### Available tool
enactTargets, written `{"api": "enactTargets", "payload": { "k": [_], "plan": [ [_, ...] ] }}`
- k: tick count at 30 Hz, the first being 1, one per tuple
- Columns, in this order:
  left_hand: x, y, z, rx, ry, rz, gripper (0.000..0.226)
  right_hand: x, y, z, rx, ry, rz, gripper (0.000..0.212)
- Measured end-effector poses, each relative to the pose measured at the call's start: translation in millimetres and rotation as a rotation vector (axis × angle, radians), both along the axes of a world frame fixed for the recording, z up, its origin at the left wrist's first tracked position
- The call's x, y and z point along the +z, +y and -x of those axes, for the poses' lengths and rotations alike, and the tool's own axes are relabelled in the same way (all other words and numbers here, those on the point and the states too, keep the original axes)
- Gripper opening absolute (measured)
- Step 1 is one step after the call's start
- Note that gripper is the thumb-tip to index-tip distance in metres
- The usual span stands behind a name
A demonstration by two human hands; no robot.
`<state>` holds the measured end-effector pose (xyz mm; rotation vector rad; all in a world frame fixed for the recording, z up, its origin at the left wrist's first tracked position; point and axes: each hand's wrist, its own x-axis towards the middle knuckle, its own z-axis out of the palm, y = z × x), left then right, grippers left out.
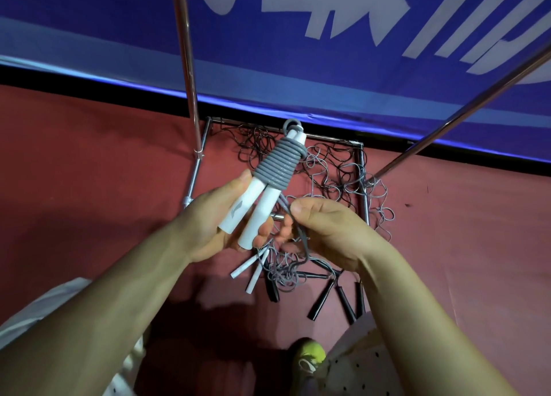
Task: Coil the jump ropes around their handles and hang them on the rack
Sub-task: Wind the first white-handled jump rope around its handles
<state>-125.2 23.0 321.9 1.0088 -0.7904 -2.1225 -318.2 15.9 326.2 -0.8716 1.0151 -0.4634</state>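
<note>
Above the red floor [89,163], the left hand [208,225] grips a pair of white handles [250,213] side by side, its thumb along one handle and fingers curled beneath. The handles' long axis runs from the palm up and away toward the right, and a tight grey coil [280,166] already wraps their far half, ending in a small loop at the tip. Just to the right, nearly touching, the right hand [325,231] pinches the loose grey tail [298,237] of the same rope, which drops from the coil's near edge through the fingers toward the floor. The coming wraps, by the look of it, must go toward the left hand's grip, so the bare handle between coil and thumb is what matters. Below lie more tangled ropes [328,169], a second white-handled pair [250,273] and several black handles [322,303], inside the metal rack [190,97] base. The right hand is nearer the tail.
</note>
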Motion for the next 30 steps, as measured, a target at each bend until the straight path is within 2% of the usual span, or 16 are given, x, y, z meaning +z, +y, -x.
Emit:
{"api": "enactTargets", "payload": {
  "k": [3,6,8,10,13,17,20,22,24,27,30],
  "plan": [
    [3,-1,1,0.037,-0.039,0.006,0.047,2,1,-3,0.030,0.232,0.310,0.024],
    [1,-3,2,0.101,-0.231,0.020,0.045,4,2,-9,-0.036,0.492,0.550,0.033],
    [-3,-4,4,0.143,-0.340,0.068,0.043,4,5,-14,-0.049,0.622,0.635,0.037],
    [-4,-5,7,0.155,-0.444,0.124,0.041,2,7,-16,-0.067,0.667,0.658,0.039],
    [-5,-5,11,0.152,-0.546,0.187,0.038,2,10,-18,-0.101,0.653,0.675,0.040],
    [-8,-7,12,0.136,-0.595,0.207,0.032,0,14,-23,-0.126,0.588,0.648,0.050],
    [-12,-9,10,0.120,-0.582,0.190,0.021,0,14,-23,-0.155,0.508,0.546,0.062],
    [-13,-9,10,0.069,-0.541,0.190,0.014,0,14,-24,-0.165,0.475,0.491,0.059],
    [-15,-6,12,0.021,-0.517,0.206,0.017,-1,12,-25,-0.179,0.441,0.463,0.054],
    [-14,-4,12,0.002,-0.526,0.223,0.022,-3,10,-26,-0.148,0.443,0.492,0.062],
    [-11,-3,9,0.000,-0.422,0.217,0.033,-3,9,-25,-0.111,0.407,0.523,0.056]
  ]
}}
